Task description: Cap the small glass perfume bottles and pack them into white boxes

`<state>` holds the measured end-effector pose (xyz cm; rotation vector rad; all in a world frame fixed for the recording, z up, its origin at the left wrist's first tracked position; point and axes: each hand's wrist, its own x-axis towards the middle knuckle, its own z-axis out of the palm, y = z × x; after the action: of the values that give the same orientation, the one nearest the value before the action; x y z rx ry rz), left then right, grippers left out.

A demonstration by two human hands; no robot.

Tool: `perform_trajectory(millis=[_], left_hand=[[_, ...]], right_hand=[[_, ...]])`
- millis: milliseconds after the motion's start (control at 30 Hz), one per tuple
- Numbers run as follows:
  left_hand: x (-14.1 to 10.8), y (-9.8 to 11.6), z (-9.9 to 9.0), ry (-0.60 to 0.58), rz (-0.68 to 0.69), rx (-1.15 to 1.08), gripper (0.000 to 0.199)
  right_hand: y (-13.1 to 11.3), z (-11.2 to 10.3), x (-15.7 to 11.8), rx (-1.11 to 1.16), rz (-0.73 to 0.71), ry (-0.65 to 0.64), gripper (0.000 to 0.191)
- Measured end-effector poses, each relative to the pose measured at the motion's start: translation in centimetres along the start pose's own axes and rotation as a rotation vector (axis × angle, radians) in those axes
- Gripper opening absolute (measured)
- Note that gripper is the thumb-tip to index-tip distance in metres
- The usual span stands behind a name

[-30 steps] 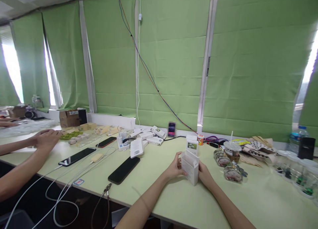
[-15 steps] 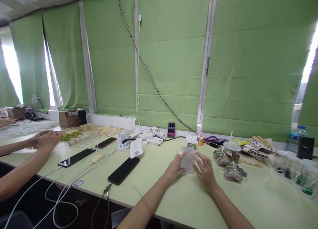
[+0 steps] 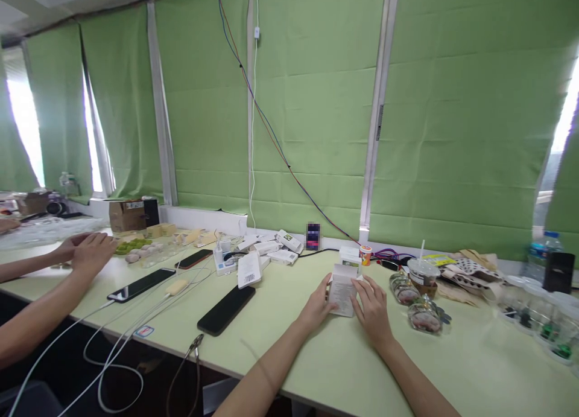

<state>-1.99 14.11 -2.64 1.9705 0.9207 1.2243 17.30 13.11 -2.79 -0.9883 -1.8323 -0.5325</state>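
A small white carton box (image 3: 342, 297) with fine grey print stands between my hands on the pale table, its top flap raised. My left hand (image 3: 318, 306) grips its left side, the thumb near the lower front. On the right edge rest the fingers of my right hand (image 3: 371, 307), closed against the carton near its top. The inside of the box is hidden from this angle. Just behind it stands another small white box (image 3: 349, 254).
To the left lie a black phone (image 3: 226, 310), a pile of white boxes (image 3: 249, 268) and white cables (image 3: 136, 320). Clear packs (image 3: 424, 316), a drink cup (image 3: 423, 272) and lidded plastic cups (image 3: 558, 326) are on the right. A co-worker's hands (image 3: 93, 252) are at far left.
My left fingers have moved from the front of the carton to its left side. The carton looks more opened out, with its flap and side tabs showing more clearly.
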Motion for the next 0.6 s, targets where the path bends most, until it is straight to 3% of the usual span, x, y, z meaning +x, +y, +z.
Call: perform_trajectory(millis=[333,467,600], left_hand=[[-0.34,-0.36,-0.18,-0.015,0.096,0.124,0.086],[-0.36,-0.32,-0.2,-0.022,0.084,0.105,0.087],[-0.41,-0.07,-0.19,-0.03,0.056,0.088,0.088]], right_hand=[[-0.81,0.58,-0.34,0.226,0.033,-0.028,0.048],[-0.71,0.36,-0.52,0.296,0.03,-0.073,0.053],[-0.55,0.14,-0.45,0.359,0.123,-0.031,0.048]])
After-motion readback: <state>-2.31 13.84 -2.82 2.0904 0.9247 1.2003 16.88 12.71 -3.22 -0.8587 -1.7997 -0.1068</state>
